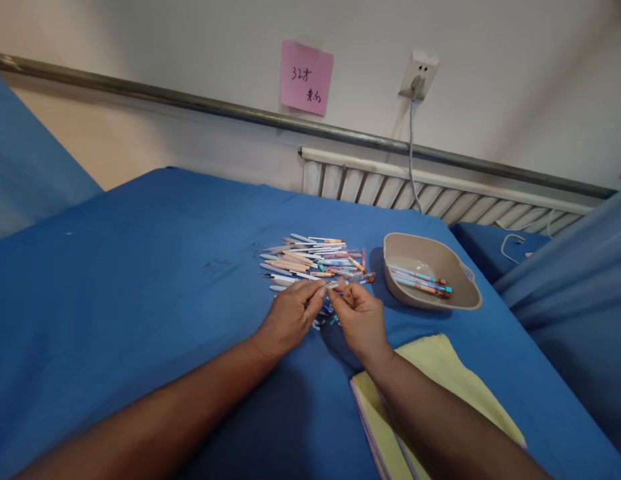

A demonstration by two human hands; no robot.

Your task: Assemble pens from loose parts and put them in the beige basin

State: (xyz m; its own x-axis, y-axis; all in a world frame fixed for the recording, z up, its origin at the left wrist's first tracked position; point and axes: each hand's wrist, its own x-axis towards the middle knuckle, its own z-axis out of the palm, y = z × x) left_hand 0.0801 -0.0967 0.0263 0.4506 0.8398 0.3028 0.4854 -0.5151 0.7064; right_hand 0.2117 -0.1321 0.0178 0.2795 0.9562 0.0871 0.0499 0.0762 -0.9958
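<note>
My left hand [294,308] and my right hand [359,319] meet in front of a pile of pen parts [310,257]. Both have their fingertips pinched on a small whitish pen part [332,286], mostly covered by the fingers. Slim barrels in white, pale blue and peach lie side by side in the pile, with printed clear tubes towards its right end. Below my hands some small blue and teal pieces [334,320] show in part. To the right, a beige basin [430,247] holds several pens [420,280] with brown and teal ends.
A folded yellow cloth [440,373] lies under my right forearm on the blue-covered table [190,267]. Behind stand a white radiator [370,185] and a metal rail [215,108]. A cable [411,147] hangs from the wall socket [419,73]. Blue curtains [565,300] flank the table.
</note>
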